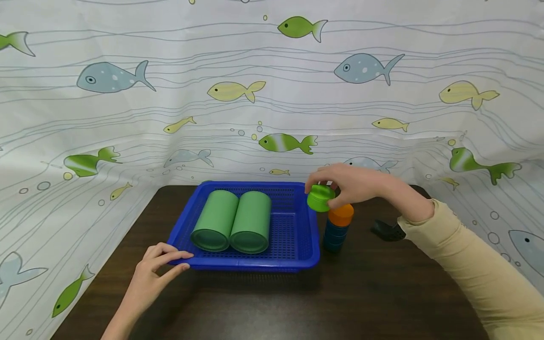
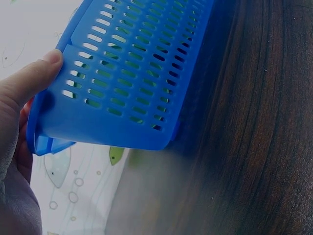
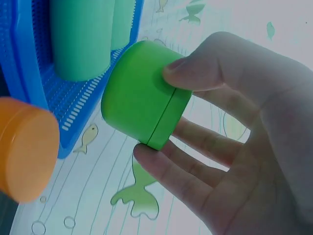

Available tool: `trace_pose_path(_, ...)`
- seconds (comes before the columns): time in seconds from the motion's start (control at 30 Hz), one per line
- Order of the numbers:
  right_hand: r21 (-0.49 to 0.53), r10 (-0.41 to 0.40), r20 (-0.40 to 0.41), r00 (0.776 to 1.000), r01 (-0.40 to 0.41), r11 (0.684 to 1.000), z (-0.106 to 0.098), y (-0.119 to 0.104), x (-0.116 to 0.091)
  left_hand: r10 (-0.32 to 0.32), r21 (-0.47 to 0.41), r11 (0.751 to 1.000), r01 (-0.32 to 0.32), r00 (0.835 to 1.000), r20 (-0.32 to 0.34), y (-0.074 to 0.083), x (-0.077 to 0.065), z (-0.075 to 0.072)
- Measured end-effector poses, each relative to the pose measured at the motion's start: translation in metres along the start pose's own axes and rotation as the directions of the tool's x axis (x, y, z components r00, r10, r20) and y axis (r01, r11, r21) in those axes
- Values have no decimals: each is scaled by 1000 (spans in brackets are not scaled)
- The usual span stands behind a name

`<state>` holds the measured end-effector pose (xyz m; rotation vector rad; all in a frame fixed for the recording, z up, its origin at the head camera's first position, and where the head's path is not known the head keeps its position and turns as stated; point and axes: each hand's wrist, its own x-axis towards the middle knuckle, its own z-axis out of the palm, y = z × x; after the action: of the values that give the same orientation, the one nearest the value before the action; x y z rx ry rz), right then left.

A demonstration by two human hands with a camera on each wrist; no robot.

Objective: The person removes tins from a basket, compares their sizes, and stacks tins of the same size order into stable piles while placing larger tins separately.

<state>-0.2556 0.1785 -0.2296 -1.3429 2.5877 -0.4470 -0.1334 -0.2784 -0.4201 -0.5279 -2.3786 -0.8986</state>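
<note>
My right hand (image 1: 350,182) grips a small bright green round container (image 3: 139,93) between thumb and fingers. It is held above the right rim of a blue plastic basket (image 1: 306,255). A seam runs round the container close to one end, seen in the right wrist view. My left hand (image 1: 148,274) pinches the basket's near left corner, its thumb on the outer side of the rim in the left wrist view. Two pale green cylinders (image 1: 216,217) (image 1: 252,219) lie side by side in the left part of the basket.
Just right of the basket stands a dark blue bottle (image 1: 335,236) with an orange cap (image 1: 341,215), partly behind my right hand. Further right, a black slotted utensil (image 1: 386,230) lies on the dark wooden table (image 1: 263,307). A fish-patterned sheet (image 1: 255,47) hangs around the back and sides.
</note>
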Motion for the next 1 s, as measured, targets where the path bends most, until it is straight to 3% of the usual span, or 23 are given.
trace_pose_path(0.33, -89, 50, -35, 998, -53, 995, -3, 6, -19, -18, -6, 1000, 18, 1000, 11, 0, 0, 0)
trace_pose_path(0.73, -150, 20, -136, 991, -40, 988, 11, 15, -35, -38, -20, 999, 38, 999, 14, -1, 3, -1)
trace_pose_path(1.0, -155, 50, -141, 989, -72, 985, 17, 21, -39, -29, -9, 1000, 29, 1000, 10, -1, 1, -1)
